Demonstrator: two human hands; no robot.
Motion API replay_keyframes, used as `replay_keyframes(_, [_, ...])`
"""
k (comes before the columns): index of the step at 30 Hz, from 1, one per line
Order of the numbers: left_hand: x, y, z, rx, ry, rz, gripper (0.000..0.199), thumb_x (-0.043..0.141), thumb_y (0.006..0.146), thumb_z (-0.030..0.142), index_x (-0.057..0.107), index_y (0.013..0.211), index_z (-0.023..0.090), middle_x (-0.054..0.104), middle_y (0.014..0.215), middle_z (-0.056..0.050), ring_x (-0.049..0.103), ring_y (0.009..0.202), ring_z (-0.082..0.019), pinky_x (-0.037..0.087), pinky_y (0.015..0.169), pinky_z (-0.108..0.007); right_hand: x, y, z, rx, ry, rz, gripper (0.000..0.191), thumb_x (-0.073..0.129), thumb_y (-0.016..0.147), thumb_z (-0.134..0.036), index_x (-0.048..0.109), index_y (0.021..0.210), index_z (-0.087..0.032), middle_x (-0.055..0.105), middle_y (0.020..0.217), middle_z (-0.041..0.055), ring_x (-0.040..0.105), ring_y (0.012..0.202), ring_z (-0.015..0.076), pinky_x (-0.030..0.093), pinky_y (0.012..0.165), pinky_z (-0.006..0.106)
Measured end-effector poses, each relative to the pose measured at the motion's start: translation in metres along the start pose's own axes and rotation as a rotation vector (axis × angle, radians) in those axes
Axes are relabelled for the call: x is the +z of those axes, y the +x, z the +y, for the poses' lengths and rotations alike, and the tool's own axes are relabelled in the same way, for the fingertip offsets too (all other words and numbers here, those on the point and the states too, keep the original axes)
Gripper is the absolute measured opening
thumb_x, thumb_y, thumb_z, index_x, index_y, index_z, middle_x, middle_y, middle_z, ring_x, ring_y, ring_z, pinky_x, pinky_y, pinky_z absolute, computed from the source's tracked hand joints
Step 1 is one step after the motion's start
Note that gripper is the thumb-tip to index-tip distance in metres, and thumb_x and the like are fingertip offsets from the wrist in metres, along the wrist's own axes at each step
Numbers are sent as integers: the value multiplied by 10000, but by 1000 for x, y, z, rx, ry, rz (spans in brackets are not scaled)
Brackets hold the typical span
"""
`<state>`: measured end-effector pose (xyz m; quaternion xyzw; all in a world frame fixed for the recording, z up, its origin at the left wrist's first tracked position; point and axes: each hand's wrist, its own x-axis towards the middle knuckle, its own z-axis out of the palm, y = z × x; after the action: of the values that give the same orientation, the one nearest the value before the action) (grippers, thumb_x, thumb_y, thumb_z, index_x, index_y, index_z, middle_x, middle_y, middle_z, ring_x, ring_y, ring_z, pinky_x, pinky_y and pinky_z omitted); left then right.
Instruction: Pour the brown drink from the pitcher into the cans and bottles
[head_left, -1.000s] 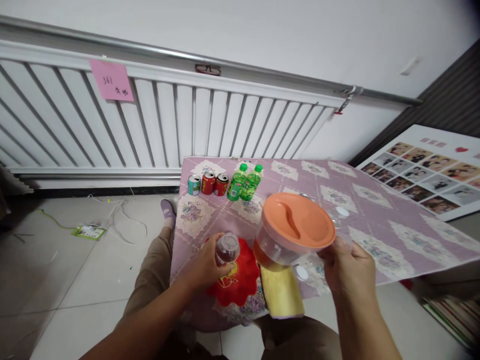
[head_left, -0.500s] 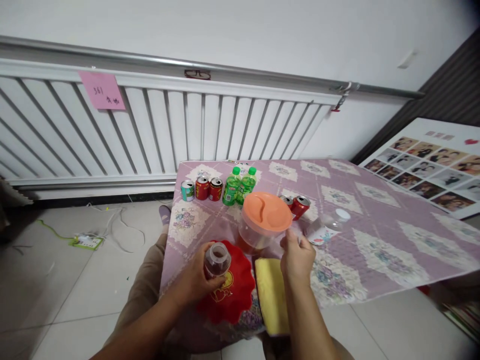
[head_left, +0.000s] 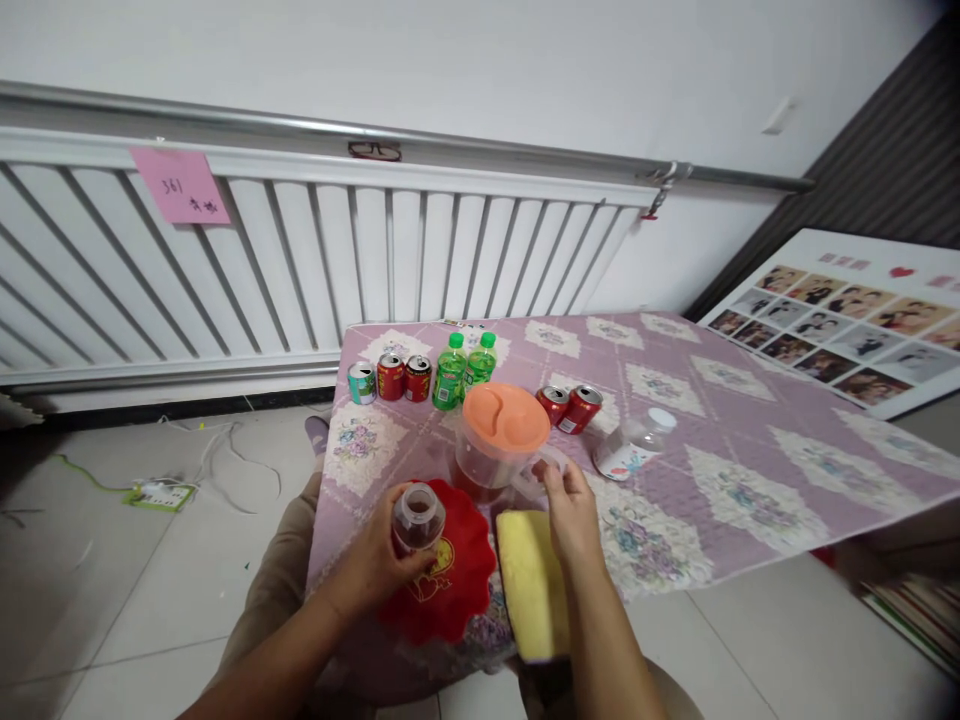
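Note:
My left hand (head_left: 375, 560) is wrapped round a clear, uncapped plastic bottle (head_left: 418, 520) with dark liquid inside. It holds the bottle upright above a red scalloped plate (head_left: 465, 590). A clear pitcher (head_left: 480, 465) with an orange lid (head_left: 506, 418) stands just beyond the plate, some reddish-brown liquid low in it. My right hand (head_left: 574, 515) is closed, its fingertips at the outer edge of the pitcher's clear handle (head_left: 531, 478). Whether they grip the handle or something small is hidden. Below that hand lies a folded yellow cloth (head_left: 529, 585).
Along the back stand a teal can (head_left: 361, 383), two dark-red cans (head_left: 391, 377) and two green-capped bottles (head_left: 450, 375). Two red cans (head_left: 580, 409) and a white-capped clear bottle (head_left: 634, 445) are to the right. A white radiator (head_left: 405, 250) lines the wall.
My view has shifted slightly, so everything sits further left. More of the pitcher's handle shows beside my right fingers. The left hand still holds the bottle over the plate.

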<state>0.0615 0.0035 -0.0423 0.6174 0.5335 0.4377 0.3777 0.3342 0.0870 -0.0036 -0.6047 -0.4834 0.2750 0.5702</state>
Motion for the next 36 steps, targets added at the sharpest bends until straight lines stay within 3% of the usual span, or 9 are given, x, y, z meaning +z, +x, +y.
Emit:
replay_keyframes(4, [1,0,1,9,1,23,768,796,721,278,413,1382,203,582,1376,-147,571,1289,-320,412,1149,-536,-40,-3,22,3,-142,104,684,458,873,-676,597,1312,-170,691,1221,154,660,1070,267,529,910,419])
replay_keyframes(9, [0,1,9,4,-34,-2,725,798,717,278,441,1344,206,620,1316,-123,609,1227,-298,443,1124,-506,-79,-21,67,4,-454,175,802,591,695,-682,652,1196,-60,677,1132,259,599,1069,404,423,1007,597])
replay_keyframes(15, [-1,1,15,-32,-59,16,763,817,690,281,434,1345,194,627,1300,-130,611,1217,-307,440,1119,-504,-79,-47,102,-37,-664,54,626,509,779,-591,708,1139,-120,694,1123,241,590,1073,411,417,1000,587])
replay_keyframes(25, [-1,1,21,-49,-49,0,745,804,686,275,445,1336,206,627,1324,-117,609,1237,-300,451,1126,-491,-98,-38,138,-181,-791,-40,521,471,803,-504,694,1121,-156,710,1061,202,624,1016,363,471,952,532])
replay_keyframes(29, [-2,1,19,-14,-28,0,744,793,700,262,433,1349,206,608,1355,-122,589,1272,-302,441,1137,-495,-95,-38,124,-130,-746,16,550,483,785,-582,716,1054,-162,704,985,189,614,966,369,483,924,555])
replay_keyframes(34, [-2,1,16,5,-25,5,741,786,718,270,423,1361,202,596,1357,-131,589,1269,-302,447,1127,-495,-75,-55,62,44,-491,287,691,645,722,-646,708,1204,-154,690,1041,150,636,921,321,511,922,516])
replay_keyframes(36, [-1,2,14,14,-32,7,743,789,718,268,424,1363,204,601,1347,-132,597,1256,-302,450,1120,-496,-57,-71,36,120,-275,262,696,686,726,-631,691,1242,-164,695,1153,150,664,961,305,527,925,480])
